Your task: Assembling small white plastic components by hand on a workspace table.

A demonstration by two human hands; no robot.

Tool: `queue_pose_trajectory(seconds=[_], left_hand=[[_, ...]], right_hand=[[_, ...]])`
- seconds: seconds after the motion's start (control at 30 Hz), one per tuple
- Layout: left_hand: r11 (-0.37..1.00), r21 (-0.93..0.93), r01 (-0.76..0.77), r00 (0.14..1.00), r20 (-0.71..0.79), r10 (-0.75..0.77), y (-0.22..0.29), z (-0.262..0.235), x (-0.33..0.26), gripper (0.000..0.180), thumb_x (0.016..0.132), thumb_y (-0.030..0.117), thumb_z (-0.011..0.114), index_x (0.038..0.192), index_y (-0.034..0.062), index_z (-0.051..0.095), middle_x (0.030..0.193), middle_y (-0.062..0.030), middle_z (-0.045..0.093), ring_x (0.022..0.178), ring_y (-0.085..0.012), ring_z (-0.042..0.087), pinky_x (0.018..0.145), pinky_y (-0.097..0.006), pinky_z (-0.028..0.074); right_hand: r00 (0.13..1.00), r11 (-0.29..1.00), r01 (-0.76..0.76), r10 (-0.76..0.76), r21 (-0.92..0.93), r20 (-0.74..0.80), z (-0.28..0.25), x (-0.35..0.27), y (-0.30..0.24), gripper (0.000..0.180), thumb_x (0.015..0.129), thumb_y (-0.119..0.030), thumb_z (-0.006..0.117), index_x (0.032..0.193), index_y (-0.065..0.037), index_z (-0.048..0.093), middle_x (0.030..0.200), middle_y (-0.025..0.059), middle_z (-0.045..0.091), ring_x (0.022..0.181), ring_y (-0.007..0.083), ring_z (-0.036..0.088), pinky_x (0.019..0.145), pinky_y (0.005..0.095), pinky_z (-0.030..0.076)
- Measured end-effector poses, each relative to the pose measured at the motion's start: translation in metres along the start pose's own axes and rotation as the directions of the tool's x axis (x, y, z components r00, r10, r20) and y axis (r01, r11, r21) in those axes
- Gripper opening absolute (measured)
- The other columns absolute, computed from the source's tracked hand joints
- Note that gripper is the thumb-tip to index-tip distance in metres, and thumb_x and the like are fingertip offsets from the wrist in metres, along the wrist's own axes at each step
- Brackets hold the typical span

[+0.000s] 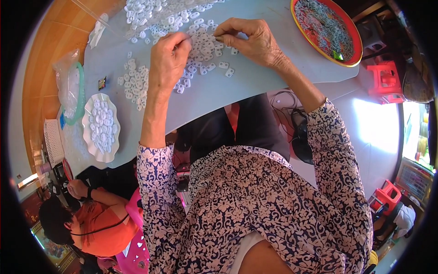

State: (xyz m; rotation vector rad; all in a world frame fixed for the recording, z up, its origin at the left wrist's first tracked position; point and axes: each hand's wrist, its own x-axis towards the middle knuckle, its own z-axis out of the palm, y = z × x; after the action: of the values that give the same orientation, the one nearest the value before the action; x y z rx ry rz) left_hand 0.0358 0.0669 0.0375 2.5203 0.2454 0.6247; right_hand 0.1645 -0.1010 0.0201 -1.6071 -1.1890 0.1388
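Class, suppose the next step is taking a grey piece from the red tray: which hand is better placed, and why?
Probably the right hand: it is nearer the red tray and its grey pieces. The left hand is farther off, with the right between.

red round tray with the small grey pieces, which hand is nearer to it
Right. The right hand is over the table, to the left of the red tray; the left hand is farther left, beyond the right hand.
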Motion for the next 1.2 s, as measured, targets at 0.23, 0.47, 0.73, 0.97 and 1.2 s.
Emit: queue_pose_trajectory(seconds=[0.23,0.47,0.73,0.97,1.2], left_hand=[[0.551,-0.806,0.217,0.956,0.06,-0.288,0.02,0.014,-0.014,0.016,0.087,0.012,0.061,0.096,-0.0007,0.065,0.074,-0.0054,0.065,0.068,-0.0084,0.056,0.066,-0.021,0.044],[0.554,-0.82,0.144,0.965,-0.007,-0.261,0.034,0.024,-0.01,0.015,0.089,0.012,0.059,0.096,0.0002,0.064,0.077,-0.0058,0.065,0.069,-0.007,0.055,0.065,-0.02,0.043],[0.647,-0.746,0.159,0.955,-0.051,-0.293,0.045,0.025,-0.01,0.018,0.09,0.018,0.057,0.091,0.0005,0.063,0.072,-0.0033,0.064,0.062,-0.0053,0.048,0.058,-0.02,0.038],[0.492,-0.741,0.456,0.88,0.295,-0.372,0.042,0.013,-0.007,0.031,0.089,0.029,0.058,0.084,-0.0013,0.062,0.067,-0.0049,0.06,0.067,-0.0125,0.055,0.066,-0.029,0.043],[0.056,-0.881,0.47,0.832,0.422,-0.36,0.033,0.018,-0.006,0.018,0.086,0.019,0.061,0.085,0.0011,0.063,0.067,-0.0045,0.057,0.07,-0.0153,0.056,0.068,-0.03,0.044]], right_hand=[[0.992,0.908,-0.126,0.109,0.4,0.066,0.001,0.002,0.001,0.014,0.084,-0.007,0.065,0.097,-0.001,0.066,0.083,0.0017,0.067,0.075,0.0069,0.06,0.07,0.0216,0.049],[0.984,0.884,-0.17,0.126,0.435,0.128,-0.004,0.006,-0.001,0.017,0.085,-0.01,0.065,0.099,0.0,0.066,0.082,0.001,0.066,0.076,0.0052,0.058,0.068,0.0201,0.048],[0.982,0.864,-0.175,0.118,0.473,0.147,-0.003,0.008,0.0,0.015,0.085,-0.01,0.066,0.096,0.0,0.066,0.08,0.0018,0.065,0.075,0.0052,0.058,0.068,0.0204,0.049],[0.991,0.914,-0.099,0.052,0.393,0.127,-0.003,0.006,0.0,0.013,0.087,-0.008,0.062,0.099,-0.001,0.063,0.083,0.0,0.064,0.076,0.0049,0.058,0.066,0.0196,0.048],[0.996,0.935,-0.059,0.03,0.349,0.087,-0.001,0.007,-0.004,0.014,0.084,-0.006,0.066,0.097,-0.002,0.066,0.086,0.0042,0.067,0.079,0.0084,0.062,0.071,0.0223,0.051]])
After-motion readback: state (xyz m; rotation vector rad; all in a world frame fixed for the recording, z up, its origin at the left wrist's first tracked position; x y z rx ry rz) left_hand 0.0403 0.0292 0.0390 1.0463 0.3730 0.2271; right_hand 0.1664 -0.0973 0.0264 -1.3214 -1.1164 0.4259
